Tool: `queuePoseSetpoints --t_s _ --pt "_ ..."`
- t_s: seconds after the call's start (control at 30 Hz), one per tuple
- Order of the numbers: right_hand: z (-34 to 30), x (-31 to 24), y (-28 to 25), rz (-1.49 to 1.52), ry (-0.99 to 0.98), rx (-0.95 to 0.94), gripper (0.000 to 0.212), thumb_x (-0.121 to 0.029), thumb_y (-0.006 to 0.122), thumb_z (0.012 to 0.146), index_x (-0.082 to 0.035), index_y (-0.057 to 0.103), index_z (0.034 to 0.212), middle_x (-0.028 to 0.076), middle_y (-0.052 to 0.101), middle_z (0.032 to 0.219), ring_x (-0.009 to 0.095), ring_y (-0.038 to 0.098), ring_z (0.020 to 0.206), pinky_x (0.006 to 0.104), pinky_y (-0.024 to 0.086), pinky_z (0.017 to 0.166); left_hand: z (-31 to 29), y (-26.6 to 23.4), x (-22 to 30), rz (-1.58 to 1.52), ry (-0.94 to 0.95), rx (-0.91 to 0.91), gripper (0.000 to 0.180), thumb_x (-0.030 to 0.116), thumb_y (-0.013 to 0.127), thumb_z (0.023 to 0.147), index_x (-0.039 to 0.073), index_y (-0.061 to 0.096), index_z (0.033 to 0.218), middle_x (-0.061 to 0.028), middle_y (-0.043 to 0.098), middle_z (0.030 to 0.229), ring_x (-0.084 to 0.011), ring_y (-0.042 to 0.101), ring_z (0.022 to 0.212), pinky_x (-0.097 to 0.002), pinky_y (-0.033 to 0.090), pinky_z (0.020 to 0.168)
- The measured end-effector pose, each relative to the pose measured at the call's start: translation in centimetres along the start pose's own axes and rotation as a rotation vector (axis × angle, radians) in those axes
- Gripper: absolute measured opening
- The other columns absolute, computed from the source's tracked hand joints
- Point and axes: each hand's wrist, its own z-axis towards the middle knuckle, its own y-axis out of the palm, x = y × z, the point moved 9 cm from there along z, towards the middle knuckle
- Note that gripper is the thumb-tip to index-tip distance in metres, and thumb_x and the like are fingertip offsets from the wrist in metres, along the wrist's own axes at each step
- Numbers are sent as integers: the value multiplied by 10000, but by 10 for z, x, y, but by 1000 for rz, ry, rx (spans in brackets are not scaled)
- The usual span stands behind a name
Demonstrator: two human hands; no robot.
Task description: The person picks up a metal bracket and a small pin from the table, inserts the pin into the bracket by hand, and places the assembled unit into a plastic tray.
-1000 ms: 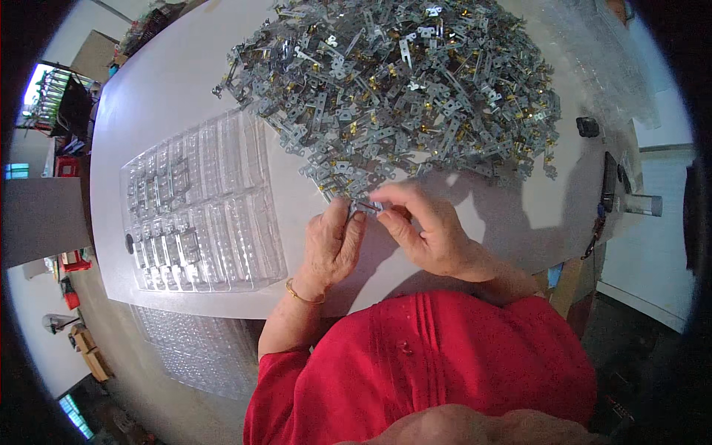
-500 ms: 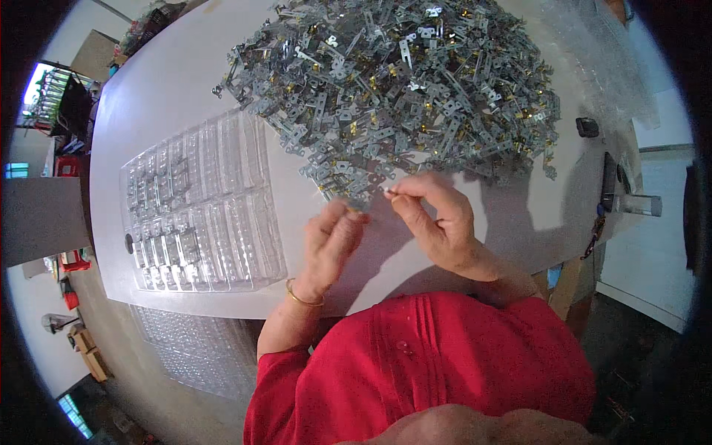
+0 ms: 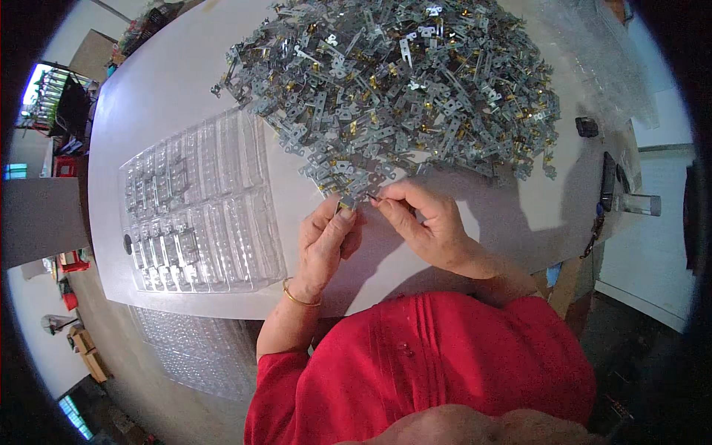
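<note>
A large heap of small stamped metal parts [image 3: 400,89], silver with brass-coloured bits, covers the far middle of the table. At its near edge my left hand [image 3: 326,241] pinches a small metal part [image 3: 346,202] between thumb and fingers. My right hand [image 3: 426,226] is closed at the fingertips beside it, on a tiny dark piece [image 3: 372,197] whose kind I cannot make out. To the left lies a clear plastic tray [image 3: 259,193] with ridged slots. Several metal parts sit in its left slots, in two rows.
The white table [image 3: 185,70] carries a small black object [image 3: 587,127] at right, near a clear cylinder [image 3: 639,205] and a dark device. Clear plastic sheeting [image 3: 593,59] lies at the far right. More clear trays [image 3: 193,348] are below the table's near left edge.
My left hand has turned a little and its pinched part now shows more plainly. My right hand has moved slightly left and down, bringing the fingertips closer together.
</note>
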Motion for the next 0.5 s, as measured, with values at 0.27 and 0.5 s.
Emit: queuePoseSetpoints --t_s 0.27,0.5 --pt "-1 1 -3 7 11 8 94 -64 635 930 -20 631 1012 98 645 786 143 619 663 287 477 583 -2 0 7 267 125 -8 277 275 509 1004 17 559 917 -2 457 607 -91 405 520 -265 314 467" --pt "-3 21 2 214 247 -95 144 -99 514 1005 -30 602 1096 44 649 885 103 614 736 272 507 643 -5 14 27 772 371 -20 148 165 547 966 25 550 917 -140 509 634 -355 538 561 -403 415 537"
